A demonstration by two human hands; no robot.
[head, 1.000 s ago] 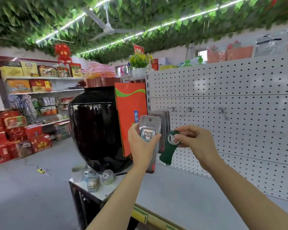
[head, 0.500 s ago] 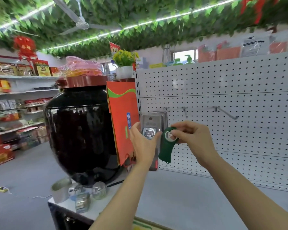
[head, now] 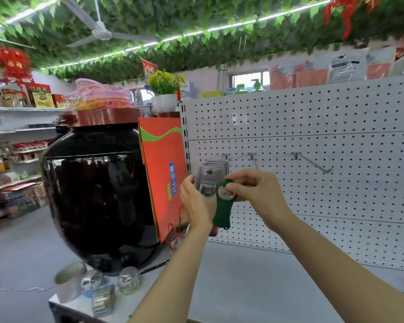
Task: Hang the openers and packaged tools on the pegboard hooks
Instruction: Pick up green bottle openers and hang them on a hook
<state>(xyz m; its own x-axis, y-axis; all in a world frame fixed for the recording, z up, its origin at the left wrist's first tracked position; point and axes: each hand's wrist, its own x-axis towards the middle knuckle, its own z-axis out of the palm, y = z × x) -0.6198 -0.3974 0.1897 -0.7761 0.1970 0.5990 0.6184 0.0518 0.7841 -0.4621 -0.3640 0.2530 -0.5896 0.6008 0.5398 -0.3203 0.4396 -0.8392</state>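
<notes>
A clear blister-packed tool [head: 210, 177] hangs on the leftmost hook of the white pegboard [head: 313, 127], in front of several similar packs. My left hand [head: 196, 203] grips that front pack from its left side and below. My right hand [head: 254, 194] pinches the ring end of a green bottle opener [head: 223, 207], which hangs down just right of the pack. Two bare hooks [head: 253, 159] [head: 313, 163] stick out of the board further right.
A big black jar [head: 96, 194] with a brown lid stands left of the board, with an orange gift bag [head: 163, 173] leaning between them. Small glass jars [head: 128, 279] and a metal cup sit at the grey shelf's [head: 254, 287] front left corner.
The view has swung left and moved closer to the board. The pack in my left hand now sits on the leftmost hook, and the green opener has moved in beside it.
</notes>
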